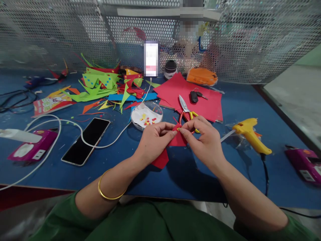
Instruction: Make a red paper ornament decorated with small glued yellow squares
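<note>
My left hand (155, 140) pinches the left part of a folded red paper piece (178, 140) above the blue table. From the other side my right hand (203, 137) holds the same paper, thumb and forefinger at a tiny yellow piece (178, 129) on its top. Part of the red paper (161, 160) hangs out below my left hand. Just behind the hands lie scissors (185, 106) with red and yellow handles, partly hidden by my right hand. A clear dish (160, 115) with white paper and small red and yellow bits stands behind my left hand.
Red sheets (210, 103) with keys (194, 96) lie behind. A yellow glue gun (250, 134) is at right. At left are a black phone (86, 141), a white cable and a purple power strip (37, 145). Green and red paper shapes (100, 82) lie at back left.
</note>
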`<state>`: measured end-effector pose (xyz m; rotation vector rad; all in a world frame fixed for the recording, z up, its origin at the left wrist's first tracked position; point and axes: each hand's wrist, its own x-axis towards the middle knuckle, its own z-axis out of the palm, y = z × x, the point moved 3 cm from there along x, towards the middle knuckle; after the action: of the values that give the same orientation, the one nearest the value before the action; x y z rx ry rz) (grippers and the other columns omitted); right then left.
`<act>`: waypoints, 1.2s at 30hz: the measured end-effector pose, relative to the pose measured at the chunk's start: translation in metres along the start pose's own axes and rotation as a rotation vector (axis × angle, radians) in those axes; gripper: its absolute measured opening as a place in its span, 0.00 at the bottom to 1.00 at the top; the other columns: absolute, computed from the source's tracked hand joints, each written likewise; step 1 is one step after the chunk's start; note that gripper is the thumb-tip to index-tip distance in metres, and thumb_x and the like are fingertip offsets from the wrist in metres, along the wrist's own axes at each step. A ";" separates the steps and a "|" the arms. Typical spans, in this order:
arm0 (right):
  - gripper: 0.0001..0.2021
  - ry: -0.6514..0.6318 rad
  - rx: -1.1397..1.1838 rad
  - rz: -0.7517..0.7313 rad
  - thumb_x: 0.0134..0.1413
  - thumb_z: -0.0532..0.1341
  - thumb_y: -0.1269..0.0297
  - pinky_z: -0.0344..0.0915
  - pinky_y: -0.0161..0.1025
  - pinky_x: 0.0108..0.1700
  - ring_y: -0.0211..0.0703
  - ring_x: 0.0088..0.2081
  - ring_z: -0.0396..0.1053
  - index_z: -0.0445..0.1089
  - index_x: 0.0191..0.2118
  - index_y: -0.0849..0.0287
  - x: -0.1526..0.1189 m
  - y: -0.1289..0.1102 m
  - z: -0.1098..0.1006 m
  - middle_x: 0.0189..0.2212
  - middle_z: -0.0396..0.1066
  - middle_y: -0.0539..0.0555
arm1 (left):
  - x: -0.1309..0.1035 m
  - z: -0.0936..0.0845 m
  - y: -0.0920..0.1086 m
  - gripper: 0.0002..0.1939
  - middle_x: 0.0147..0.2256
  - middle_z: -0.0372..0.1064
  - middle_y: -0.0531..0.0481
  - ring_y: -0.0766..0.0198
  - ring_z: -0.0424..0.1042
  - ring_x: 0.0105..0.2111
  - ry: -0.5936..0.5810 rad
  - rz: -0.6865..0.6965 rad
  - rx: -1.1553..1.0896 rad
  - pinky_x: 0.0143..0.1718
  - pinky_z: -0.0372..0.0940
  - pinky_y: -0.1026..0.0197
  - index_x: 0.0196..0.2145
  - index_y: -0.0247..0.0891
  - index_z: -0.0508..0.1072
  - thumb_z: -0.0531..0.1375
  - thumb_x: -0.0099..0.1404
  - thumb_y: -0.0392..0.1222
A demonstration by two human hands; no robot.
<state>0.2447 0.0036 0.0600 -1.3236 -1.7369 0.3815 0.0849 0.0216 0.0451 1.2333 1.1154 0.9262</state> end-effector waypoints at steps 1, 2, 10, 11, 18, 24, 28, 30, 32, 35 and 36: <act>0.08 0.000 -0.011 -0.002 0.58 0.62 0.66 0.62 0.42 0.37 0.41 0.31 0.66 0.68 0.28 0.55 0.000 0.000 0.000 0.27 0.68 0.49 | 0.000 0.000 0.000 0.06 0.29 0.78 0.52 0.70 0.71 0.26 -0.002 -0.002 0.002 0.30 0.66 0.67 0.36 0.37 0.80 0.66 0.60 0.38; 0.08 -0.002 -0.020 -0.001 0.58 0.62 0.65 0.62 0.42 0.37 0.41 0.31 0.66 0.68 0.28 0.54 0.000 -0.001 0.000 0.27 0.68 0.49 | -0.001 0.000 0.001 0.06 0.29 0.78 0.52 0.70 0.71 0.26 -0.004 -0.003 0.002 0.30 0.66 0.67 0.36 0.37 0.80 0.66 0.60 0.38; 0.08 0.000 -0.026 -0.004 0.58 0.63 0.66 0.62 0.42 0.38 0.40 0.31 0.66 0.68 0.27 0.55 -0.001 -0.001 0.000 0.27 0.67 0.49 | 0.000 0.001 0.003 0.05 0.30 0.79 0.51 0.70 0.72 0.26 -0.025 0.026 0.006 0.29 0.67 0.68 0.34 0.36 0.80 0.66 0.61 0.39; 0.08 0.003 -0.028 -0.002 0.58 0.63 0.66 0.62 0.42 0.38 0.40 0.31 0.66 0.68 0.27 0.55 -0.001 -0.001 0.000 0.27 0.67 0.49 | 0.000 0.001 0.003 0.05 0.30 0.79 0.51 0.70 0.72 0.25 -0.021 0.031 0.019 0.29 0.67 0.68 0.35 0.36 0.80 0.66 0.61 0.39; 0.07 0.014 -0.023 0.013 0.55 0.65 0.66 0.62 0.41 0.37 0.39 0.31 0.65 0.69 0.27 0.56 0.000 0.000 0.000 0.27 0.68 0.48 | 0.000 0.001 0.002 0.07 0.28 0.78 0.51 0.70 0.70 0.24 -0.031 0.031 0.047 0.27 0.65 0.68 0.35 0.35 0.80 0.65 0.60 0.40; 0.06 0.069 0.066 0.105 0.57 0.64 0.63 0.63 0.40 0.37 0.38 0.32 0.66 0.71 0.29 0.56 0.001 0.001 -0.008 0.28 0.70 0.49 | 0.000 0.001 0.001 0.06 0.27 0.77 0.52 0.71 0.69 0.24 -0.018 -0.042 -0.065 0.27 0.64 0.68 0.34 0.35 0.80 0.66 0.58 0.39; 0.10 0.045 0.093 0.243 0.56 0.64 0.57 0.63 0.40 0.35 0.40 0.32 0.68 0.71 0.40 0.57 0.001 0.007 -0.009 0.31 0.73 0.50 | 0.001 -0.001 0.002 0.06 0.28 0.76 0.53 0.69 0.70 0.27 0.043 0.003 -0.136 0.29 0.65 0.67 0.32 0.36 0.80 0.68 0.56 0.40; 0.18 -0.028 0.177 0.323 0.54 0.65 0.55 0.63 0.41 0.35 0.40 0.32 0.69 0.69 0.47 0.58 0.000 0.010 -0.004 0.30 0.72 0.49 | 0.002 -0.002 0.003 0.06 0.29 0.76 0.53 0.69 0.71 0.29 0.065 0.042 -0.184 0.32 0.66 0.66 0.31 0.36 0.80 0.68 0.55 0.40; 0.22 -0.086 0.296 0.395 0.51 0.66 0.55 0.63 0.42 0.35 0.40 0.30 0.68 0.67 0.50 0.58 -0.001 0.012 0.000 0.28 0.72 0.48 | 0.003 -0.002 0.003 0.06 0.29 0.76 0.53 0.69 0.71 0.29 0.056 0.054 -0.218 0.33 0.66 0.66 0.30 0.36 0.80 0.69 0.54 0.40; 0.22 -0.090 0.427 0.459 0.49 0.66 0.57 0.62 0.41 0.35 0.38 0.28 0.66 0.68 0.50 0.58 -0.002 0.013 0.004 0.25 0.70 0.45 | 0.003 -0.002 0.002 0.05 0.29 0.76 0.53 0.69 0.70 0.29 0.022 0.028 -0.242 0.34 0.65 0.66 0.30 0.36 0.80 0.69 0.54 0.39; 0.21 -0.078 0.448 0.464 0.48 0.67 0.58 0.62 0.41 0.35 0.37 0.28 0.66 0.69 0.49 0.58 -0.002 0.013 0.004 0.25 0.69 0.45 | 0.003 -0.002 0.002 0.05 0.29 0.76 0.53 0.69 0.69 0.29 0.017 0.020 -0.250 0.33 0.64 0.66 0.31 0.37 0.80 0.68 0.54 0.39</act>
<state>0.2496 0.0081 0.0475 -1.3727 -1.2839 1.0308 0.0840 0.0249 0.0464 1.0344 0.9689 1.0586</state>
